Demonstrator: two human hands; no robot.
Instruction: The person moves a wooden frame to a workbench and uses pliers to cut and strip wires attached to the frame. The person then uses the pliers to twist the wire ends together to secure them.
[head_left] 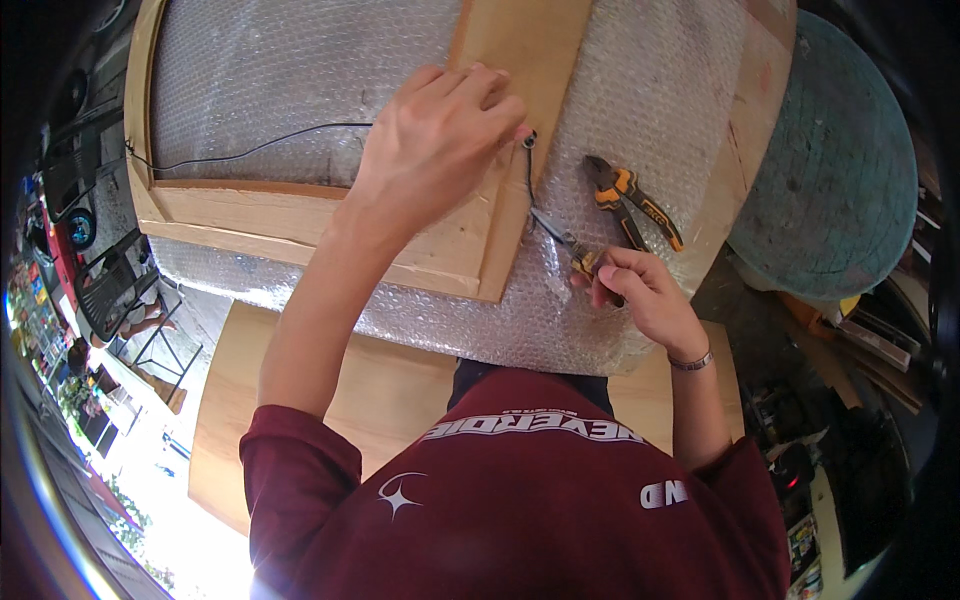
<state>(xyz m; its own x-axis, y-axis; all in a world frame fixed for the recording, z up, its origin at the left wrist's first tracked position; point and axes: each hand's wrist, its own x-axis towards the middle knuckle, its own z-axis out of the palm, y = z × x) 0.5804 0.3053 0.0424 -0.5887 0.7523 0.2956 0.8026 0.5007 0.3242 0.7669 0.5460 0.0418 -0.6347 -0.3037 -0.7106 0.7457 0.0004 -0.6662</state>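
Note:
A wooden frame [300, 215] lies on bubble wrap [640, 90]. A black wire [260, 145] runs across it from the left edge to a small metal eye [528, 140] on the frame's upright bar. My left hand [440, 135] rests on that bar, fingers pinched at the eye and the wire's end. My right hand [635, 290] grips a pair of pliers [565, 240] by the yellow-and-black handles, and their jaws hold the wire's hanging end below the eye. A second pair of orange-and-black pliers [630, 200] lies loose on the bubble wrap just above my right hand.
A round teal-green table top [840, 170] stands to the right. A sheet of plywood [390, 390] lies beneath the wrapped frame. Cluttered shelves and boards [870, 340] fill the right side; a chair and a street scene show at the far left.

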